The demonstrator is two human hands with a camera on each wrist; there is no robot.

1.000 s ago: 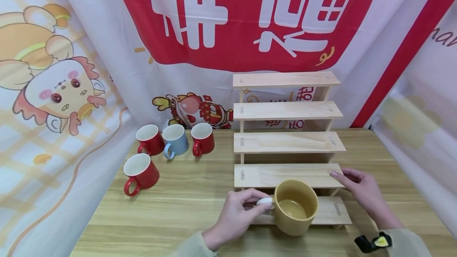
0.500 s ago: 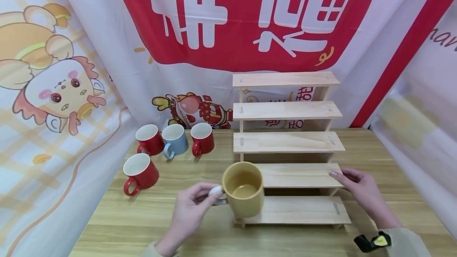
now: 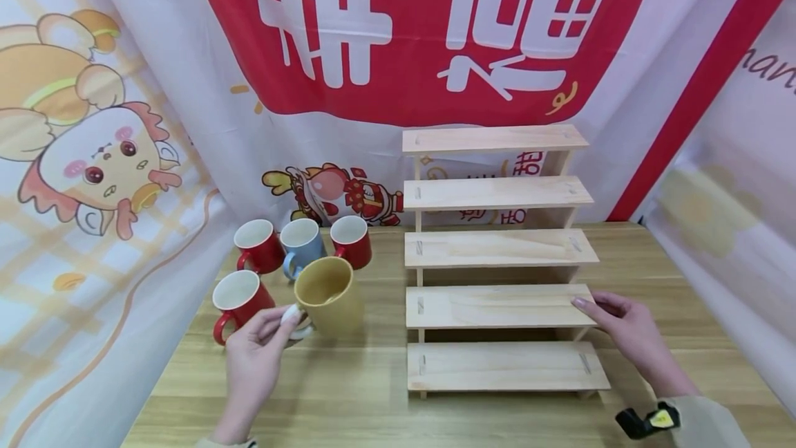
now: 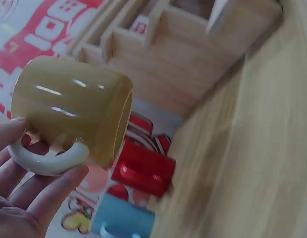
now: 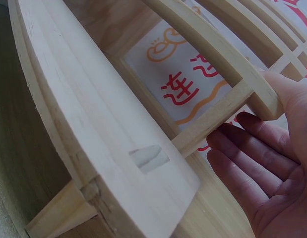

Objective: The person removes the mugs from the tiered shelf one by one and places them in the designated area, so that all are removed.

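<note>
My left hand (image 3: 253, 358) grips the white handle of a mustard-yellow mug (image 3: 338, 306), which it holds up in front of the other mugs. In the left wrist view the mug (image 4: 71, 101) lies across the picture, fingers and thumb at its handle (image 4: 49, 163). At the right end of a pale wooden stepped rack (image 3: 497, 306), my right hand (image 3: 634, 337) holds the second board from the bottom, thumb on top. The right wrist view has the fingers (image 5: 257, 163) beside the rack's upright, below the board end.
Two red mugs (image 3: 264, 258) (image 3: 251, 296), a light-blue mug (image 3: 307, 244) and another red mug (image 3: 357, 244) stand at the table's back left. Several steps of the rack rise toward a printed cloth backdrop (image 3: 398, 99). Cloth also hangs on both sides.
My left hand has carried the yellow mug leftward from in front of the rack's lowest boards to beside the other mugs. The right hand has stayed on the rack.
</note>
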